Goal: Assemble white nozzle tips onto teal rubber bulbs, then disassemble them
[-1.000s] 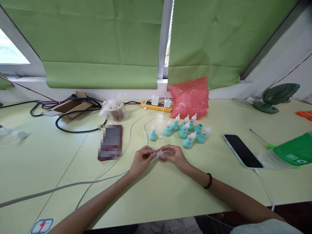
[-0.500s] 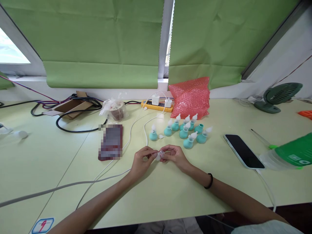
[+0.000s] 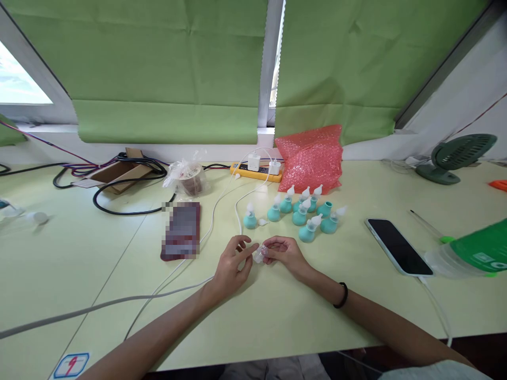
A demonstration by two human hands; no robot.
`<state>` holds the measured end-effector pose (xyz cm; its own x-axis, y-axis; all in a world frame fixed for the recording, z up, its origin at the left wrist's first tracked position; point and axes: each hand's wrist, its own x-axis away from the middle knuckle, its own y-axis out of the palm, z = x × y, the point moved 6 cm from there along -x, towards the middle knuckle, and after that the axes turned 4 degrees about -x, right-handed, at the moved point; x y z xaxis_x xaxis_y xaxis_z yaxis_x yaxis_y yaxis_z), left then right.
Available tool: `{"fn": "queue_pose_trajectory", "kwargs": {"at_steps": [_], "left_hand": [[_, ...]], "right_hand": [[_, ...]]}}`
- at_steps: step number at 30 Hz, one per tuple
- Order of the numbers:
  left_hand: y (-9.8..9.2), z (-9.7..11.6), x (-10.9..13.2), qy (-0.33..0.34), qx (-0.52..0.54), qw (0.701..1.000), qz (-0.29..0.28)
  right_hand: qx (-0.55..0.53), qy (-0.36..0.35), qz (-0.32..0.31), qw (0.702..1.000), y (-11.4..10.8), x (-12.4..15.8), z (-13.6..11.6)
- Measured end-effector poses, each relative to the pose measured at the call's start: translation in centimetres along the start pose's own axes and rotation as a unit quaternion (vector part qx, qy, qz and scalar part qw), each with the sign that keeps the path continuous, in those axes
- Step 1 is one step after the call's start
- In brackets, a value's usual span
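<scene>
My right hand (image 3: 285, 256) pinches a small translucent plastic piece (image 3: 258, 257) above the table, its fingertips hiding part of it. Beside it is my left hand (image 3: 234, 262), thumb and fingers apart, with the index fingertip close to the piece; whether it touches I cannot tell. Beyond both hands stand several teal squeeze bulbs (image 3: 307, 232) with whitish translucent nozzle tips. One teal bulb (image 3: 325, 209) in the group has an open neck and no tip. A loose whitish tip (image 3: 262, 222) lies by the leftmost bulb (image 3: 250, 220).
A red bubble-wrap bag (image 3: 309, 161) and a yellow power strip (image 3: 256, 173) sit at the back. Left are a dark red phone (image 3: 181, 232), a bagged cup (image 3: 190, 182) and a cardboard box (image 3: 119, 177). Right are a white-edged phone (image 3: 398, 247), a screwdriver (image 3: 430, 227), a green-labelled bottle (image 3: 471, 250) and a fan (image 3: 455, 158).
My left hand has let go of the translucent piece and drawn slightly left, its thumb and fingers spreading. My right hand keeps its pinch, and more of the piece shows.
</scene>
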<state>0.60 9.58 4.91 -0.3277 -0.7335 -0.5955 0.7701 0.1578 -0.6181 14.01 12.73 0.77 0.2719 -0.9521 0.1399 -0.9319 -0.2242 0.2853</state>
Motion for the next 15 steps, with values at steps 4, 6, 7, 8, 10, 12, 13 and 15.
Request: {"fn": "queue_pose_trajectory", "kwargs": {"at_steps": [4,6,7,8,10,12,13,15], "left_hand": [[0.31,0.2,0.28,0.03,-0.026,0.999,-0.022],[0.43,0.25,0.28,0.029,-0.019,0.999,-0.036],[0.49,0.26,0.26,0.026,-0.012,0.999,-0.043],[0.53,0.28,0.24,0.023,-0.007,0.999,-0.049],[0.61,0.32,0.21,0.017,0.002,0.998,-0.057],[0.66,0.37,0.22,0.015,0.008,0.998,-0.06],[0.68,0.39,0.24,0.015,0.012,0.998,-0.06],[0.74,0.38,0.28,0.012,0.02,0.998,-0.058]], "right_hand": [[-0.006,0.004,0.012,1.0,-0.18,-0.06,0.12],[-0.009,0.005,0.018,1.0,-0.28,-0.08,0.17],[-0.01,0.006,0.02,1.0,-0.31,-0.09,0.2],[-0.012,0.007,0.022,1.0,-0.33,-0.09,0.22],[-0.014,0.009,0.024,1.0,-0.35,-0.07,0.23],[-0.014,0.008,0.023,1.0,-0.31,-0.03,0.16],[-0.014,0.006,0.022,1.0,-0.28,0.0,0.11],[-0.012,0.006,0.021,1.0,-0.24,0.04,0.05]]}}
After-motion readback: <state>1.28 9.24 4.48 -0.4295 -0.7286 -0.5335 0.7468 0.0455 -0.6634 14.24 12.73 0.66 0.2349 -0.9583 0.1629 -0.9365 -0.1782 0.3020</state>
